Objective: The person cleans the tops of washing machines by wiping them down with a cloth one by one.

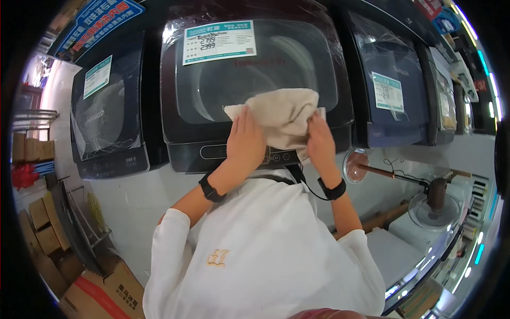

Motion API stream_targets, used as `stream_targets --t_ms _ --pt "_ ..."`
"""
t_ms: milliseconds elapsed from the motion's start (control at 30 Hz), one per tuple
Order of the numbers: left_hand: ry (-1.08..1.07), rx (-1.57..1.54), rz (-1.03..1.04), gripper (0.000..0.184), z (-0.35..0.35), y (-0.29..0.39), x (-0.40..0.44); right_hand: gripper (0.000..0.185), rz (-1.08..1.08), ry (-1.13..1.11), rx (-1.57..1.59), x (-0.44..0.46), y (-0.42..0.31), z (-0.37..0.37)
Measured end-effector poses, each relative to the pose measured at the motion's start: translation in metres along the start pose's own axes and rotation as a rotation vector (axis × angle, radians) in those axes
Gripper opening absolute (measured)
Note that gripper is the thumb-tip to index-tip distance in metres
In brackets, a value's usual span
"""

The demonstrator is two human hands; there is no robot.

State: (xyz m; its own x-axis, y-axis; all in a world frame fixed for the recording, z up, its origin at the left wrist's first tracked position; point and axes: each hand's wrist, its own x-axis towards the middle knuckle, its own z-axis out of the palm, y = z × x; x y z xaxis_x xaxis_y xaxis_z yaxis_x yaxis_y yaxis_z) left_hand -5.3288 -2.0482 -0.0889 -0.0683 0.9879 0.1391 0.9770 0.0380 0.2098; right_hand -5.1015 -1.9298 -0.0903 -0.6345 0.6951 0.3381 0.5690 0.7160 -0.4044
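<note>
A crumpled beige cloth [284, 114] is held between my two hands, over the front of a dark top-loading washing machine [175, 135]. My left hand [246, 138] is closed on the cloth's left side, its fingers fairly straight and pointing away from me, the thumb hidden. On the right edge, my right hand [321, 143] pinches the fabric, slightly blurred. Beneath and behind the cloth is the machine's see-through lid [228, 85], with a white and teal price card [219, 42] near its far edge. The cloth partly covers the control panel [212, 152].
More washing machines stand to the left [109, 122] and right [396, 101], wrapped in clear film. A fan with a copper-coloured base [357, 166] lies or stands at the right. Cardboard boxes [103, 292] and a metal rack [95, 212] are at the lower left.
</note>
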Motion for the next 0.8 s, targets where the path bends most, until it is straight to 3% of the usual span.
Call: stream_targets --t_ms 200,333,367,567,667,800 --pt "0.049 -0.031 -0.205 0.06 0.015 0.027 0.036 0.05 0.072 0.131 -0.03 0.041 0.001 0.025" --pt "-0.036 -0.026 -0.228 0.06 0.021 0.041 0.042 0.051 0.057 0.036 0.011 0.034 -0.038 0.027" --pt "0.285 -0.276 -0.323 0.063 0.028 0.047 0.032 0.051 0.044 0.021 0.03 0.024 -0.042 0.029" --pt "0.227 -0.098 -0.405 0.07 0.052 0.087 -0.006 0.045 -0.039 -0.026 0.176 -0.012 -0.045 0.024" --pt "0.26 -0.092 -0.478 0.068 0.054 0.095 -0.034 0.042 0.041 -0.071 0.321 -0.031 -0.052 0.037" --pt "0.122 -0.134 -0.588 0.065 0.034 0.089 -0.102 0.042 -0.172 -0.188 0.413 -0.049 -0.107 0.044"
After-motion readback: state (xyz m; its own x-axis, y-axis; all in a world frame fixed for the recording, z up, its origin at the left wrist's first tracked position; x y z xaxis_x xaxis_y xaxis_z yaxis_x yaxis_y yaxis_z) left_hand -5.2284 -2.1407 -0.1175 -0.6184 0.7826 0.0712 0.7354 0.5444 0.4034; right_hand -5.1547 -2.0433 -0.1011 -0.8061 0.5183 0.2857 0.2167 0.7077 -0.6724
